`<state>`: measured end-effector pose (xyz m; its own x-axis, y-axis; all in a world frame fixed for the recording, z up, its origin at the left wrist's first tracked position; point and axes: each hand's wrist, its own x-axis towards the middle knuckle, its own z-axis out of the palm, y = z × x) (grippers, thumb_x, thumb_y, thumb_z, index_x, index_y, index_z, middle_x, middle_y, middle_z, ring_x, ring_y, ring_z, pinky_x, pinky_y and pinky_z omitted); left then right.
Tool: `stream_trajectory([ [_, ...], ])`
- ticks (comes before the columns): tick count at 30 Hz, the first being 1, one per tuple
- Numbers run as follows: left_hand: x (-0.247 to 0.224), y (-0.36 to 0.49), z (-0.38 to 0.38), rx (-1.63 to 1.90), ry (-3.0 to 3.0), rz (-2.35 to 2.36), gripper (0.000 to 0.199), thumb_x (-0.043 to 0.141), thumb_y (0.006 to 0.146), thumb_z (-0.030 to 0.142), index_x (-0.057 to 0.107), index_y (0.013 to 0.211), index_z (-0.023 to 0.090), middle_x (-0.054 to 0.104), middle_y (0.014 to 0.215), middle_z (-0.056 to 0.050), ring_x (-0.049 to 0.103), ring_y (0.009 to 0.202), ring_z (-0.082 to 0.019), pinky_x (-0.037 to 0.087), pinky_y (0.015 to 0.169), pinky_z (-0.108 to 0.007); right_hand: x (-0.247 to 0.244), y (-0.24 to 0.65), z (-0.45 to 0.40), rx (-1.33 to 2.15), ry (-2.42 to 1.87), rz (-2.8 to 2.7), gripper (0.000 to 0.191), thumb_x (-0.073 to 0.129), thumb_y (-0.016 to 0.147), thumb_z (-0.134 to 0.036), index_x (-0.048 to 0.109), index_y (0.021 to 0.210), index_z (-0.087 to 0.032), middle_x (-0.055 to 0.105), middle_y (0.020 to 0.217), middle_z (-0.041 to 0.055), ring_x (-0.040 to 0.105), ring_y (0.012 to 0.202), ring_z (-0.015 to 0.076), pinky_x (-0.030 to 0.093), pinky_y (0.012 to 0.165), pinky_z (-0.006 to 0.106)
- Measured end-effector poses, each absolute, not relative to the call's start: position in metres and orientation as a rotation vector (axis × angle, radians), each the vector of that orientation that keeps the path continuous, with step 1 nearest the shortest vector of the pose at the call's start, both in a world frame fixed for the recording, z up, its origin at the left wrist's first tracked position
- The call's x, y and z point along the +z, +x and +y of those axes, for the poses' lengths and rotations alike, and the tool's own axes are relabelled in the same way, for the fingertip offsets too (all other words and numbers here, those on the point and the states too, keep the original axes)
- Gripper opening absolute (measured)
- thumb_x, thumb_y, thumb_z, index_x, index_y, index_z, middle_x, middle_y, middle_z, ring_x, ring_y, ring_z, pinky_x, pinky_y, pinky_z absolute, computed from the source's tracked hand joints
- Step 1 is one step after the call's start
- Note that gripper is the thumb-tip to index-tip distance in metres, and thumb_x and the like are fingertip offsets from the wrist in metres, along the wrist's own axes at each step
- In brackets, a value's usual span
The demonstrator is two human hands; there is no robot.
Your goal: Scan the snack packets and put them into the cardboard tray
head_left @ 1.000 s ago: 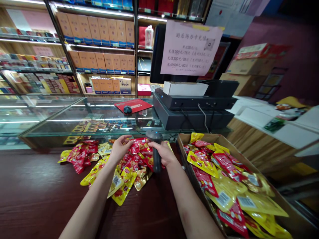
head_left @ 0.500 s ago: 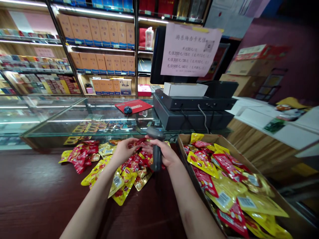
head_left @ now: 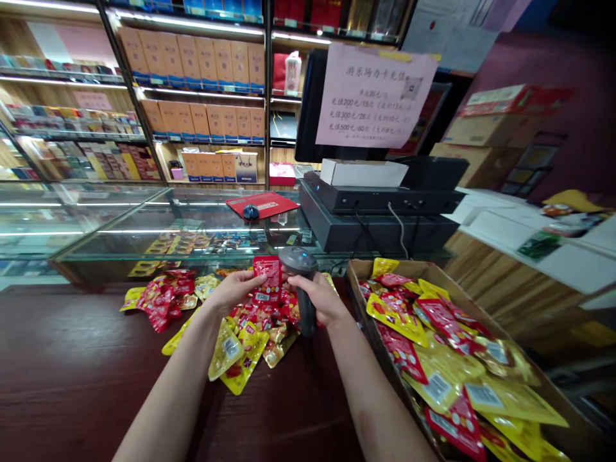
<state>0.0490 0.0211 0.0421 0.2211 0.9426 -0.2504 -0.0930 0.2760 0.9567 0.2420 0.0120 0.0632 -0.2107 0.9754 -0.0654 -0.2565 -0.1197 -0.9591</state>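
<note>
Between thumb and fingers my left hand [head_left: 237, 288] pinches a small red snack packet [head_left: 267, 280], held upright with its printed back and barcode facing me. My right hand [head_left: 323, 298] is wrapped round the handle of a dark grey barcode scanner [head_left: 305, 301], whose head stands just right of the packet. Under both hands a pile of red and yellow snack packets [head_left: 246, 351] lies on the dark brown counter [head_left: 86, 366]. A smaller heap of red packets [head_left: 163, 296] is left of the pile.
A cardboard box [head_left: 353, 282] full of similar packets stands at the right. Behind the counter is a glass display case [head_left: 125, 240] with a mouse [head_left: 250, 212] on a red mat [head_left: 279, 204]. A monitor [head_left: 310, 109] with a paper sign rises above a black cash drawer [head_left: 375, 232].
The red packet, earlier low and tilted between my hands, is now raised upright with its barcode side showing. My right hand keeps the scanner beside it; the view has shifted slightly.
</note>
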Motion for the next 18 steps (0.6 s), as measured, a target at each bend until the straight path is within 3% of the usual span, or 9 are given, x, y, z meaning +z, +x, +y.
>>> stream_trajectory([
  [6,0.040,0.025,0.028,1.071,0.933,1.235,0.047,0.080,0.057,0.044,0.069,0.091,0.014,0.071,0.085,-0.008,0.065,0.069,-0.017,0.053,0.055,-0.025,0.066,0.221,-0.001,1.489,-1.040,-1.195,0.017,0.067,0.061,-0.022,0.065,0.076,-0.016,0.068,0.073,0.0021,0.060,0.064,0.0136,0.048,0.059,0.024],
  [11,0.033,0.008,0.033,1.200,0.861,1.254,0.049,0.082,0.053,0.043,0.069,0.090,0.013,0.070,0.083,-0.007,0.063,0.065,-0.015,0.053,0.054,-0.025,0.055,0.188,-0.019,1.871,-1.066,-1.232,0.010,0.060,0.062,-0.025,0.058,0.065,-0.016,0.059,0.057,0.0010,0.056,0.047,0.0141,0.045,0.041,0.025],
  [18,0.026,0.003,0.034,1.185,0.874,1.325,0.051,0.081,0.051,0.045,0.069,0.089,0.014,0.068,0.078,-0.005,0.057,0.059,-0.011,0.045,0.048,-0.018,0.033,0.165,-0.033,1.896,-1.151,-1.291,0.010,0.059,0.064,-0.026,0.053,0.061,-0.019,0.049,0.044,-0.0026,0.050,0.041,0.0133,0.042,0.038,0.025],
])
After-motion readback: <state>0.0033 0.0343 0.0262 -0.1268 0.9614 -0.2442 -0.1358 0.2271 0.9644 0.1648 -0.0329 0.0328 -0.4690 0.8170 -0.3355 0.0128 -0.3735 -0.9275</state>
